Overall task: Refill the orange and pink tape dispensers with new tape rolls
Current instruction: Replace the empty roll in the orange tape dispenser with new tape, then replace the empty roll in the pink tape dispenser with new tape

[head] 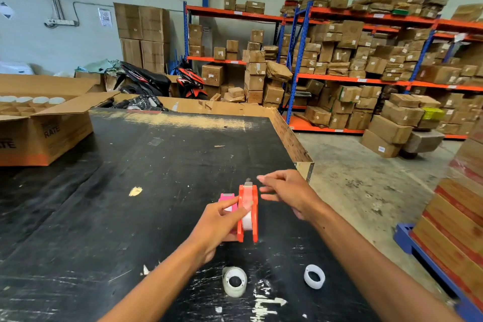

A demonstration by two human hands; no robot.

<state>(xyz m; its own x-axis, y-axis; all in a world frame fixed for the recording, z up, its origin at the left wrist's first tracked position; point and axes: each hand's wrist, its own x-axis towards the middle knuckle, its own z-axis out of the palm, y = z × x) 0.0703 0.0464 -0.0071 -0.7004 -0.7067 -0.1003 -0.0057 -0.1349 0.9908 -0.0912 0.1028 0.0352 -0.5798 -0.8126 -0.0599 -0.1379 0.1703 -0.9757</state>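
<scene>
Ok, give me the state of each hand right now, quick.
Left hand: closed around the orange plastic tape dispenser, thumb on its clear tape roll.
Right hand: open, fingers spread, holding nothing, just right of the dispenser.

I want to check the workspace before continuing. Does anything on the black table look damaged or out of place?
The black table is worn: a scraped pale strip along its far edge, a chipped spot left of the dispensers, and white scuffs near the two loose rolls. Nothing looks spilled.
</scene>
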